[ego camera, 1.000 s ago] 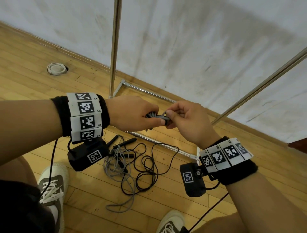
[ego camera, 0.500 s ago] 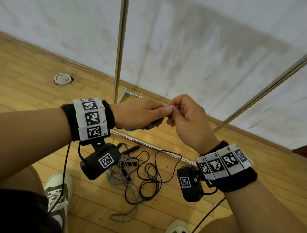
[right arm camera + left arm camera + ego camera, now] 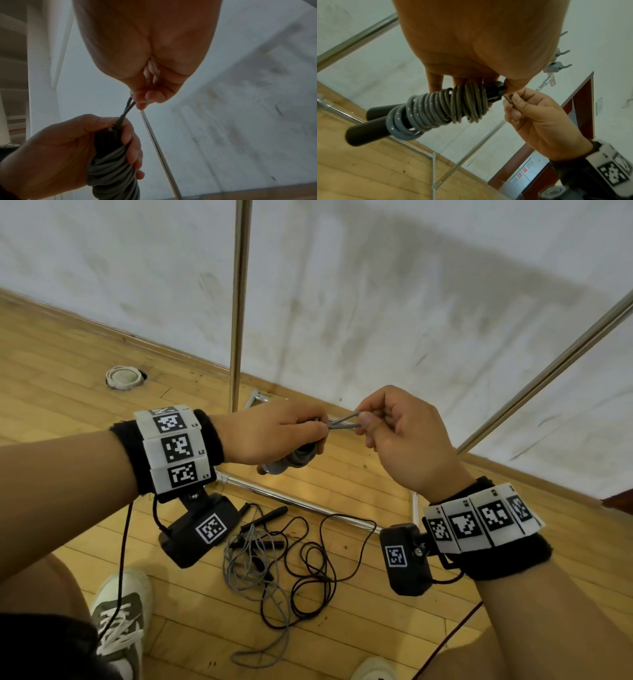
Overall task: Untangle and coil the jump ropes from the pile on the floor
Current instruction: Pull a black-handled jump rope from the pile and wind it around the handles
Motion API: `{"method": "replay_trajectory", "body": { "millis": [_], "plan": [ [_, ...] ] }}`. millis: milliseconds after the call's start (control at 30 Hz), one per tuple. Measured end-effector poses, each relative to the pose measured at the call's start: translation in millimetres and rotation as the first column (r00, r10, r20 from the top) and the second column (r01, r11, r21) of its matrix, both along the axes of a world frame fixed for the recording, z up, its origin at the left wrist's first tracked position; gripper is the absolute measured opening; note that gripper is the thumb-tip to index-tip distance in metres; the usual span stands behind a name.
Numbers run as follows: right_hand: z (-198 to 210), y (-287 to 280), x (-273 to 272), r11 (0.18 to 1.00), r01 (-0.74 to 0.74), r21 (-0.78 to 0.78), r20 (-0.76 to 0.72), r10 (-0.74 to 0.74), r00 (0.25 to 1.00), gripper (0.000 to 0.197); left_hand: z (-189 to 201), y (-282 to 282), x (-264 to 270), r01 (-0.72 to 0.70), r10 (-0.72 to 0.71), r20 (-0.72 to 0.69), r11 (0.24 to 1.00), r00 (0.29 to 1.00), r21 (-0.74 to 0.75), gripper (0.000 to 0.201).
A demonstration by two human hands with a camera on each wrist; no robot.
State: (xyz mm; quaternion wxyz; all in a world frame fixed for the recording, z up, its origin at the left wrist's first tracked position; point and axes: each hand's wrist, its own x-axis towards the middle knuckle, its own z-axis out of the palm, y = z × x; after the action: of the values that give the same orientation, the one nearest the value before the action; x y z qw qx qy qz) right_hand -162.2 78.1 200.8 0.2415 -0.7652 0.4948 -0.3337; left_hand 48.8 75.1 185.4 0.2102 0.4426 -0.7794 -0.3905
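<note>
My left hand (image 3: pixel 274 433) grips a grey jump rope (image 3: pixel 440 108) wound in tight coils round its two black handles (image 3: pixel 366 132). A short loop of the grey rope (image 3: pixel 344 422) sticks out of the bundle towards my right hand (image 3: pixel 394 433), which pinches it between thumb and forefinger. In the right wrist view the doubled strand (image 3: pixel 127 108) runs from my right fingertips down into my left fist (image 3: pixel 68 148). On the floor below lies a tangled pile of a grey rope (image 3: pixel 250 570) and a thin black rope (image 3: pixel 318 570) with black handles (image 3: pixel 263 517).
A chrome rack stands against the white wall, with an upright pole (image 3: pixel 238 302), a slanted pole (image 3: pixel 548 371) and a floor bar (image 3: pixel 308 505) just behind the pile. A round white fitting (image 3: pixel 123 377) sits in the wooden floor. My shoes (image 3: pixel 120 618) are beside the pile.
My hands rose and moved slightly apart. The right hand has drawn a short loop of grey rope out of the bundle, which the left hand still holds.
</note>
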Motion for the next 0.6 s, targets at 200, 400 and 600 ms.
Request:
{"method": "replay_trajectory", "body": {
  "millis": [200, 400, 600],
  "plan": [
    [-8, 1, 5, 0.970, -0.040, 0.241, 0.175, -0.002, 0.985, 0.011, -12, 3, -10, 0.001, -0.002, -0.006, 0.999, 1.000, -0.039, 0.027],
    [-9, 1, 5, 0.968, -0.031, 0.248, 0.136, -0.003, 0.991, 0.021, -8, 1, -14, 0.010, -0.022, -0.101, 0.993, 0.995, -0.116, 0.028],
    [-4, -4, -3, 0.995, 0.015, 0.100, -0.017, -0.014, 1.000, 0.018, -9, -7, -10, 0.012, -0.017, -0.029, 0.990, 0.999, -0.141, 0.026]
  ]
}}
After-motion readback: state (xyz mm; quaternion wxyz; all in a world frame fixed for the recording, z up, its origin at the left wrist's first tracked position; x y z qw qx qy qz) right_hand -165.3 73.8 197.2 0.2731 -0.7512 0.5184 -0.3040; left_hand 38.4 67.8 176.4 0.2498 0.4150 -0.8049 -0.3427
